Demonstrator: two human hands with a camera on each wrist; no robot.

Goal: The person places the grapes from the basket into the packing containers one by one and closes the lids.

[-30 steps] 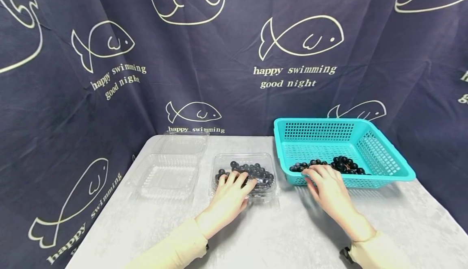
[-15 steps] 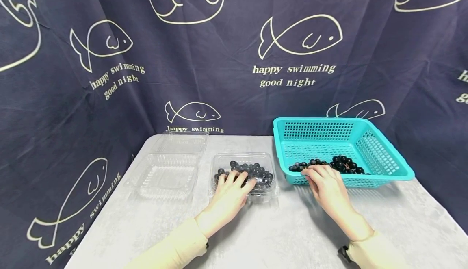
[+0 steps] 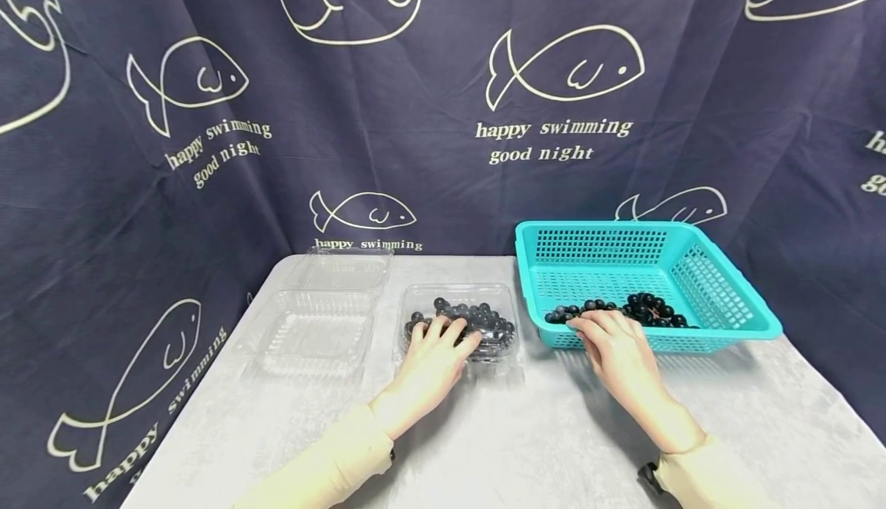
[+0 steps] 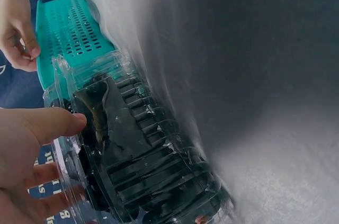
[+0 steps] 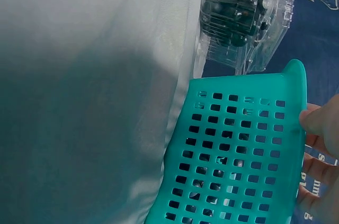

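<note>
My left hand (image 3: pixel 429 363) lies on a clear plastic clamshell box (image 3: pixel 493 301) full of dark grapes (image 3: pixel 484 323). Its fingers spread over the box and its thumb (image 4: pixel 58 123) touches the near rim. Through the plastic in the left wrist view, other fingers show faintly. At the turquoise basket (image 3: pixel 554 244), my right hand (image 3: pixel 623 355) grips the front rim: its thumb is outside, while the rim hides some finger parts. Loose dark grapes (image 3: pixel 647 307) lie along the basket's near side, partly behind that hand.
Left of the filled box, a second clear plastic box (image 3: pixel 314 340) stands with its lid (image 3: pixel 349 269) folded back. A light grey tabletop (image 3: pixel 498 440) carries everything. Behind it hangs a dark blue cloth (image 3: pixel 443 124) with fish drawings.
The grape-filled box has shifted slightly away from me, my left hand moving with it. My right hand stays at the basket rim. The whole head view has drifted a little.
</note>
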